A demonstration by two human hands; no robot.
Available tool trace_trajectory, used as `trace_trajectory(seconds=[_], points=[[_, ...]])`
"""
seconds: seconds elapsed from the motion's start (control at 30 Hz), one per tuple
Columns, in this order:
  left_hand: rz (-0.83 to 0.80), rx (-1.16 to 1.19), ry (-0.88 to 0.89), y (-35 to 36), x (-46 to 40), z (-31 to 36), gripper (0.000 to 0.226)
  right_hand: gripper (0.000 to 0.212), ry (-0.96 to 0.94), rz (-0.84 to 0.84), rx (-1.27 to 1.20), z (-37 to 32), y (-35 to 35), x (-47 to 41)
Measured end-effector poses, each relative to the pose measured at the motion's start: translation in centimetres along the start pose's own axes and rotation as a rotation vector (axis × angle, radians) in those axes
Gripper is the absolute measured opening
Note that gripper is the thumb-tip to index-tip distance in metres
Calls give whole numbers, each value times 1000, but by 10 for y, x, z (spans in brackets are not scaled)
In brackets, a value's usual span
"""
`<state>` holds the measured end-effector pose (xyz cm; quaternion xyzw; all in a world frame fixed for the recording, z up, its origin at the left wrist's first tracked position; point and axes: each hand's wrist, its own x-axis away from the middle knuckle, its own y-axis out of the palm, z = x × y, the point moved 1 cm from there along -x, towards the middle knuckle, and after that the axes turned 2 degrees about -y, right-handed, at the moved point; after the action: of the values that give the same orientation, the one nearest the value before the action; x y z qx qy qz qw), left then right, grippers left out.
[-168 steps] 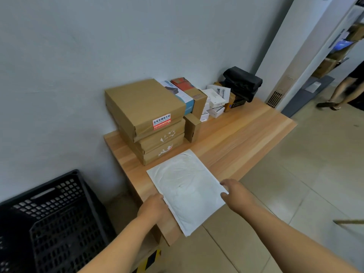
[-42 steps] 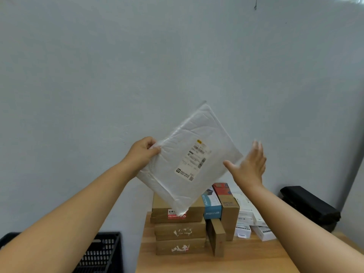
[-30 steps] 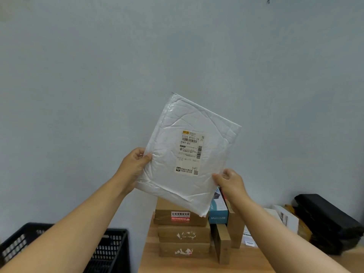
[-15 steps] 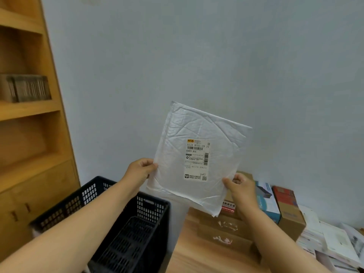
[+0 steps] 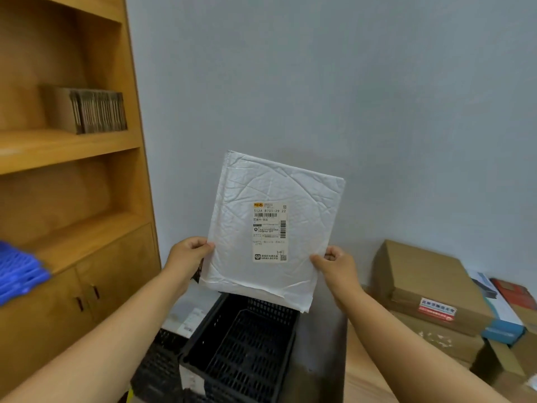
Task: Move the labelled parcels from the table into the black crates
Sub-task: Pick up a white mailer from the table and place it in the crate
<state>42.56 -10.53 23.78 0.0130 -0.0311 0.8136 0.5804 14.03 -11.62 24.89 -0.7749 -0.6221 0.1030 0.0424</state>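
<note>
I pinch the white mailer [image 5: 276, 228] by both side edges, left hand [image 5: 189, 257] and right hand [image 5: 337, 266], label facing me, directly above the black crate [image 5: 247, 353] for dropping.

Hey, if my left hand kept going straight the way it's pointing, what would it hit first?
Your left hand points up and away, already gripping the white parcel. Past that, probably the grey wall; depth is unclear.

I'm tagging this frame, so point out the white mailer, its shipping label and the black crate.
white mailer [image 5: 293, 187]: head view, on the crinkled upper face.
shipping label [image 5: 269, 231]: head view, on the label's printed middle.
black crate [image 5: 290, 338]: head view, on its right wall.
</note>
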Motion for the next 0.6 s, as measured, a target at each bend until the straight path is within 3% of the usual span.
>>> trace_trajectory(seconds=[0.23,0.6], points=[[42,-13,-69,-109,-60,-30,12,8,76,-42,-42,-6,130,2],[85,-20,-173,-170,-138,-65,14,6,122,-107,3,6,245,-59]])
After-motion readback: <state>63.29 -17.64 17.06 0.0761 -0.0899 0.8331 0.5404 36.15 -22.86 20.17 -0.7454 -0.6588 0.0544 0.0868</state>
